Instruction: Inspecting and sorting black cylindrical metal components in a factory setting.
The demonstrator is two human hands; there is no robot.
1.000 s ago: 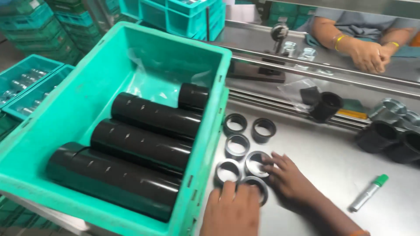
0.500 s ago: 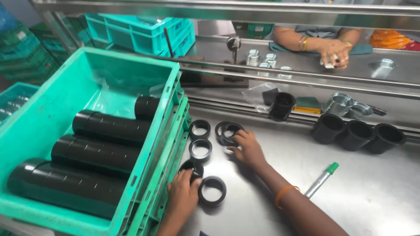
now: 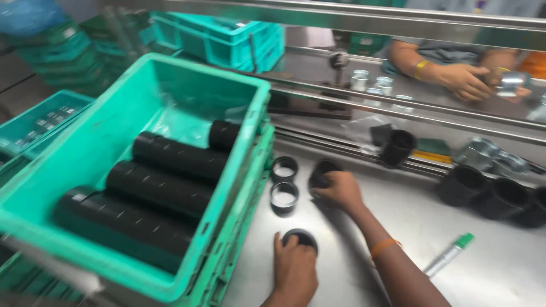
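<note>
- Head view: your left hand [image 3: 296,270] lies on the worktop [image 3: 500,267] just right of the green crate [image 3: 102,170], its fingers [image 3: 278,243] curled round a stack of black rings [image 3: 301,237], holding it.
- Your right hand [image 3: 341,190] sits further from you, fingers closed on a second clump of rings [image 3: 323,171], tipped up on edge as far as the blur lets you judge.
- Gathered so far: those two handfuls. Left to collect: two loose rings [image 3: 284,196], flat beside the crate's right wall, apart from both hands.
- The flat rings' bores face straight up, axis vertical; the black tubes [image 3: 159,190] in the crate run lengthwise, slanting from its near left toward its far right.
</note>
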